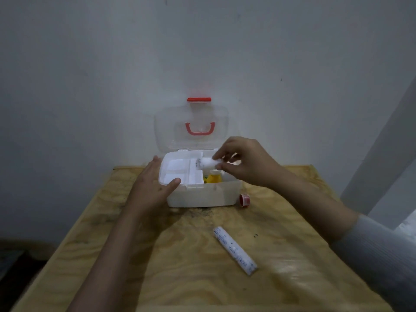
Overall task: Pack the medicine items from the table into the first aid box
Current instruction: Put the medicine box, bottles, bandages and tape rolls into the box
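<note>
The white first aid box (202, 197) stands open at the far middle of the wooden table, its clear lid (191, 129) with red handle leaning up against the wall. A white inner tray (177, 172) covers the box's left half. My left hand (155, 185) grips that tray's left corner, thumb on its front edge. My right hand (245, 163) holds a small white bandage roll (206, 163) over the box's open right half, where a yellow bottle (212, 178) stands inside. A long white bandage roll (235, 249) lies on the table. A small red tape roll (244, 199) sits by the box's right corner.
The plywood table (112, 255) ends close behind the box at a grey wall. A white frame (382, 158) slants up on the right past the table edge. Dark floor shows to the left.
</note>
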A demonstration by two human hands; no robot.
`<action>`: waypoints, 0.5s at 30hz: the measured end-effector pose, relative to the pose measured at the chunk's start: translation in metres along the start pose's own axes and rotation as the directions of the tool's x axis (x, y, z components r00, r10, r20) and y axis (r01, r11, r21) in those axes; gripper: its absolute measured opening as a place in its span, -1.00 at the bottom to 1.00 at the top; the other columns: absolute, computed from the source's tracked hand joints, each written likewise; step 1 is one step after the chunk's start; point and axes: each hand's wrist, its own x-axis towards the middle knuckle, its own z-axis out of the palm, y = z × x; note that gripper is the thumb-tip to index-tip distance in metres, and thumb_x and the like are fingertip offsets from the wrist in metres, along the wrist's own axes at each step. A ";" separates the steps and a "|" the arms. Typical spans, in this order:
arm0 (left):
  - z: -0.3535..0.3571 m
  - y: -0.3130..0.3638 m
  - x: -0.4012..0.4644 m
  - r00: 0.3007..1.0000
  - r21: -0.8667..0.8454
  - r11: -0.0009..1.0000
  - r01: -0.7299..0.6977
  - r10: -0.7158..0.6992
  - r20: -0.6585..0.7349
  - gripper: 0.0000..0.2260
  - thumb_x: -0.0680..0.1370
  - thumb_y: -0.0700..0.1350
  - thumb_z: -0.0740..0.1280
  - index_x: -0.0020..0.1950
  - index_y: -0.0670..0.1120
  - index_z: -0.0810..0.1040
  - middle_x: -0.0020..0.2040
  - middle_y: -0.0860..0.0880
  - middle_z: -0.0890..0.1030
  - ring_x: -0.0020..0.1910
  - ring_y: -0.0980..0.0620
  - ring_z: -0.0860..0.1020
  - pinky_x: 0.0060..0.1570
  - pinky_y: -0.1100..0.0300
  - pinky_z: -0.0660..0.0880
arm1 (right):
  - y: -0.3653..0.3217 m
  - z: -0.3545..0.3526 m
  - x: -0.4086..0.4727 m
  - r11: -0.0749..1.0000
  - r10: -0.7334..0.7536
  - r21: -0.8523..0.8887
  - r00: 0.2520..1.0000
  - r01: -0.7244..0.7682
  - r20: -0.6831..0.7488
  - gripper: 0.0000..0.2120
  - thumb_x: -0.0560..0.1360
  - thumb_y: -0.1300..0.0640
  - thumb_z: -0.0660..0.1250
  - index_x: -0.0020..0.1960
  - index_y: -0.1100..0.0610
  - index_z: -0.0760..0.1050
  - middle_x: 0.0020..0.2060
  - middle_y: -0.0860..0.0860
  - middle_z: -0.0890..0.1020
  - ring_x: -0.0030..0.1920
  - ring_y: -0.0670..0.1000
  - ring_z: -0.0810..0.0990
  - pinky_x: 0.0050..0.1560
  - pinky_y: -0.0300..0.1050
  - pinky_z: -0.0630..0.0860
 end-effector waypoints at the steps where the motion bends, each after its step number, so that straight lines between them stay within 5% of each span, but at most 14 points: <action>1: -0.003 -0.002 -0.004 1.000 -0.014 1.000 0.009 -0.009 0.003 -0.25 0.44 0.19 0.38 0.54 0.07 0.13 0.55 0.05 0.18 0.50 -0.05 0.20 0.39 -0.07 0.23 | -0.005 0.010 0.011 0.999 -0.019 -0.028 1.000 0.019 0.019 -0.85 0.42 0.21 0.43 -0.01 0.16 0.64 -0.13 0.02 0.61 -0.19 -0.07 0.59 -0.15 -0.29 0.55; 10: -0.010 -0.012 -0.011 1.000 -0.183 0.983 -0.018 0.022 0.020 -0.38 0.44 0.12 0.42 0.46 0.05 0.33 0.47 0.07 0.36 0.41 0.07 0.34 0.26 0.19 0.29 | -0.010 0.083 0.073 0.960 -0.015 -0.261 0.946 0.105 0.325 -0.79 0.42 0.31 0.35 0.04 0.18 0.63 0.00 0.10 0.67 -0.02 0.07 0.60 -0.09 -0.17 0.46; 15: -0.002 -0.016 -0.014 1.000 -0.252 0.968 0.010 -0.016 -0.022 -0.40 0.43 0.14 0.43 0.43 0.08 0.38 0.43 0.08 0.42 0.36 0.07 0.39 0.21 0.19 0.34 | -0.007 0.064 0.056 0.971 -0.025 -0.226 0.973 0.079 0.231 -0.80 0.44 0.21 0.37 0.05 0.12 0.62 0.01 0.06 0.64 -0.04 0.03 0.59 -0.02 -0.10 0.51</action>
